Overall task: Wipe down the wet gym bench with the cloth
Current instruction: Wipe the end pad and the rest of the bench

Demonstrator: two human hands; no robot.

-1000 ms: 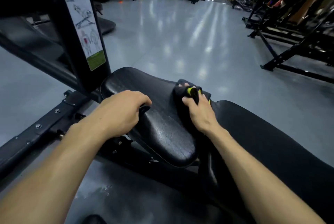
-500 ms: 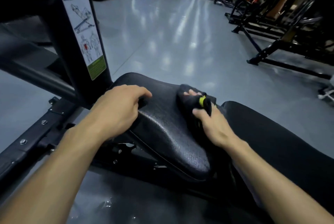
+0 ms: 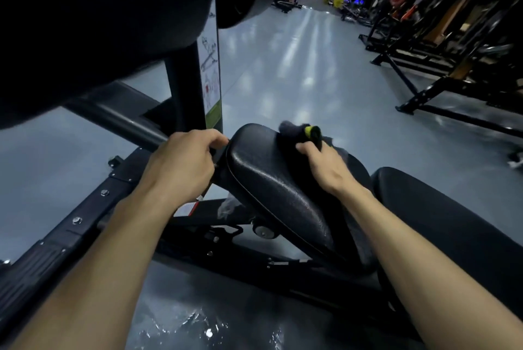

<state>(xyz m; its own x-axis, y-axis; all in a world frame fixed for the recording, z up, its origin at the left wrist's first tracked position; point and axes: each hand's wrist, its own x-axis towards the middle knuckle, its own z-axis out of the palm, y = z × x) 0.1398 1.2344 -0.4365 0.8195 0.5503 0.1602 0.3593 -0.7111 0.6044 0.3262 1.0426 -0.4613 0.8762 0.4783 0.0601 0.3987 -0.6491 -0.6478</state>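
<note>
cloth at far end of seat pad; wiping line runs back toward the body

the dark bunched cloth with a yellow-green tag [image 3: 300,134] sits on the far right end of the black textured vinyl seat pad [image 3: 271,180] of the gym bench. the right hand [image 3: 322,166] lies directly behind it, on the near side, fingers curled into the cloth and pressing it onto the pad. the cloth is ahead of the hand, away from the person.

the pad's long axis runs from far-left to near-right, sloping down toward the person. most of its unwiped-looking surface lies nearer than the cloth, so my judgement is that the coming stroke should be a pull back along that axis.

the left hand [image 3: 181,163] is wrapped around the left edge of the pad beside the black steel frame bar [image 3: 119,120], bracing; it carries nothing else. the right hand is plainly the one nearer the cloth.

surroundings: a black upright post with a white instruction sticker [image 3: 210,67] stands just beyond the left hand; a large black roller pad [image 3: 99,24] overhangs at upper left. the black back pad [image 3: 452,231] lies to the right, separated from the seat by a gap that the right forearm crosses. wet glints show on the grey floor [image 3: 203,330] below. nothing blocks the stroke itself; the post limits leftward travel.
</note>
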